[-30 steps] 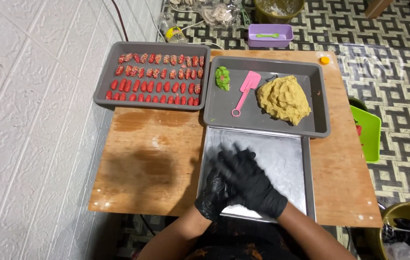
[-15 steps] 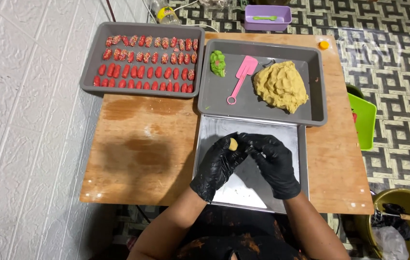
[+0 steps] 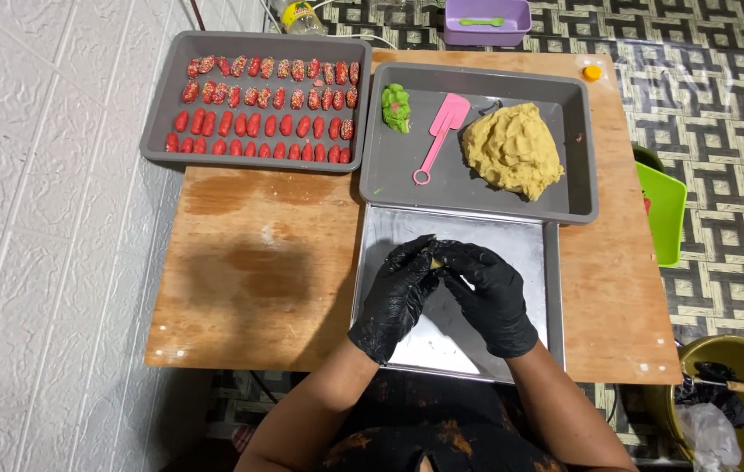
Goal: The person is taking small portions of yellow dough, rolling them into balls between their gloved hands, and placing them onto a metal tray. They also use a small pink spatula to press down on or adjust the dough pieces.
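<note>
Both hands have drawn closer together since the earlier frames, and the yellow dough piece [image 3: 436,260] that showed plainly between the fingertips half a second ago is now nearly covered. Only a sliver of it shows, too little to tell its long axis or which way it points. It sits at the meeting of the two black-gloved hands, at about 2 o'clock from the left hand [image 3: 398,293] and 10 o'clock from the right hand [image 3: 487,293]. Fingers of each hand curl inward and pinch the piece from either side, over the upper part of the metal tray [image 3: 525,253], which lies at the near edge of the wooden tabletop [image 3: 258,271].

At 12 o'clock from the hands stands a grey pan [image 3: 582,149] holding a yellow dough mound [image 3: 512,150], a pink spatula [image 3: 439,131] and a green lump [image 3: 396,107]. At 10 o'clock a second grey pan [image 3: 162,114] carries rows of red rolls [image 3: 267,127].
</note>
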